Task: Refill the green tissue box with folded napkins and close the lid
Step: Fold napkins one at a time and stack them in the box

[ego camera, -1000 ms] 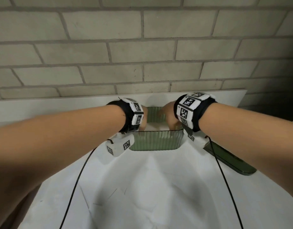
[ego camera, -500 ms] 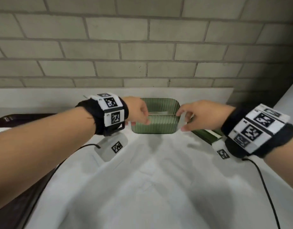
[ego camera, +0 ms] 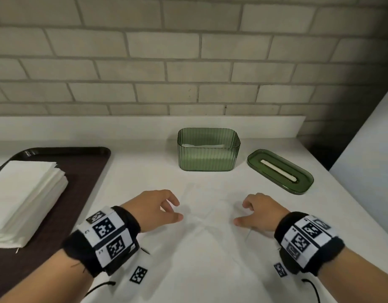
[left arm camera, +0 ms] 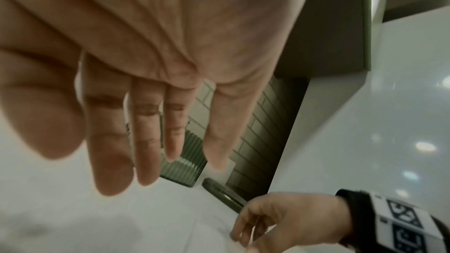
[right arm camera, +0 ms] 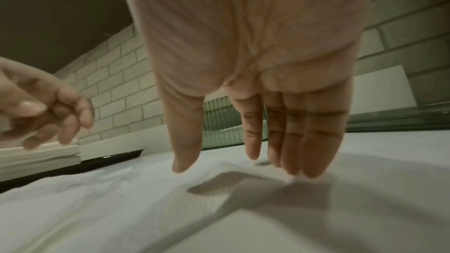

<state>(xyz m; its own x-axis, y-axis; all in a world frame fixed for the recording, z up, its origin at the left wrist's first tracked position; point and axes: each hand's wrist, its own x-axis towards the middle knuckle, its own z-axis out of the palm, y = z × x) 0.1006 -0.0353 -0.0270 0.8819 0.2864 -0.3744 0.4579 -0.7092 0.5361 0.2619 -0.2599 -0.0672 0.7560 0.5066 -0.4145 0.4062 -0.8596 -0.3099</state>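
Note:
The green ribbed tissue box point(ego camera: 208, 157) stands open at the back of the white counter, with white napkins lying low inside it. Its green lid point(ego camera: 280, 171) lies flat on the counter just right of the box, slot side showing. A stack of folded white napkins point(ego camera: 22, 200) sits on a dark tray point(ego camera: 83, 171) at the left. My left hand point(ego camera: 161, 209) and right hand point(ego camera: 254, 213) hover low over the counter in front of the box, both empty with relaxed fingers. An unfolded, creased napkin point(ego camera: 210, 217) lies flat between them.
A brick wall point(ego camera: 188, 62) with a white ledge runs behind the counter. A white upright panel point(ego camera: 368, 149) closes off the right side. Cables trail from both wrist cameras over the counter's near part.
Both hands have pulled back from the green box toward me and now hover over the counter's middle. The head view has shifted, bringing the tray and napkin stack into sight.

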